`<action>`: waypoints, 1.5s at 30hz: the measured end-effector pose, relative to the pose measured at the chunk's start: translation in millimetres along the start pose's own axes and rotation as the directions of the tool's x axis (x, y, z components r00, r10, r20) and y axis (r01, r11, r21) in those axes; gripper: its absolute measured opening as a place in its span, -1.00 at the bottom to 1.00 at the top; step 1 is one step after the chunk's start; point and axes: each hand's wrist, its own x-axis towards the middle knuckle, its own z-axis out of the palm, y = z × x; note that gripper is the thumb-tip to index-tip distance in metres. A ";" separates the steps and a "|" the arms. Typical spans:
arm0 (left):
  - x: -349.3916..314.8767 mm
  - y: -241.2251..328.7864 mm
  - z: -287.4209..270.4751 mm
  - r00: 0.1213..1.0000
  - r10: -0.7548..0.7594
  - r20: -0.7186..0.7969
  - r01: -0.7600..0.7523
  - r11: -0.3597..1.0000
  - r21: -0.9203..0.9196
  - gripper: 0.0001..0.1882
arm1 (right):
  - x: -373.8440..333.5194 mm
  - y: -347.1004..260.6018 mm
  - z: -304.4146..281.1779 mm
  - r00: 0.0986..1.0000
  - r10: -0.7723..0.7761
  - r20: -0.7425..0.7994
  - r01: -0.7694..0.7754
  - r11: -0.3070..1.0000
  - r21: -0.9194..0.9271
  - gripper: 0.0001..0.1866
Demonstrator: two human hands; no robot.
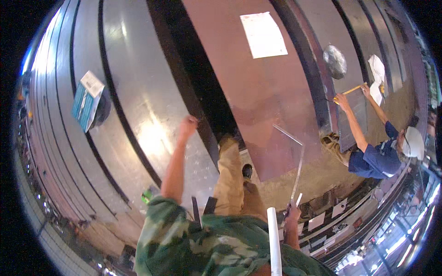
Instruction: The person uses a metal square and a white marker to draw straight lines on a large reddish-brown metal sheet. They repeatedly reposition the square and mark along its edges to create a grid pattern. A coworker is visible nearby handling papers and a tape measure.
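My left hand (188, 125) reaches forward with its fingers curled, at the edge of a shiny steel sheet (138, 92) beside a dark gap (193, 83). I cannot tell whether it pinches anything. My right hand (292, 214) is low at my side, closed on one end of a large metal framing square (300, 161). The square's long arm rises and its short arm angles left over a brown steel plate (248, 83). A white tube (274, 239) sticks up by my right side. My tan trousers (232, 179) and dark shoe (247, 170) stand between the sheets.
A co-worker (373, 156) in a blue shirt and white hard hat leans over at right, holding a yellow stick (352, 89). A white paper (263, 34) lies on the brown plate. A blue box (87, 99), a grey crumpled lump (334, 61) and loose papers (377, 73) lie farther off.
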 end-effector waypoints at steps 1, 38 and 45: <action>-20.4 -30.6 9.0 0.995 -0.036 0.089 0.030 0.998 0.060 -0.81 | -19.1 -2.2 15.3 0.999 0.021 0.036 -0.023 0.999 0.041 -0.58; -200.4 119.0 -15.3 0.847 -0.226 0.482 -0.088 0.834 0.545 -0.72 | -124.1 -53.8 75.2 0.992 0.109 -0.057 -0.094 0.971 0.218 -0.64; -192.6 121.8 -9.2 0.796 -0.209 0.567 -0.259 0.730 0.633 -0.70 | -138.5 -39.3 74.9 0.985 0.157 -0.074 -0.130 0.950 0.283 -0.62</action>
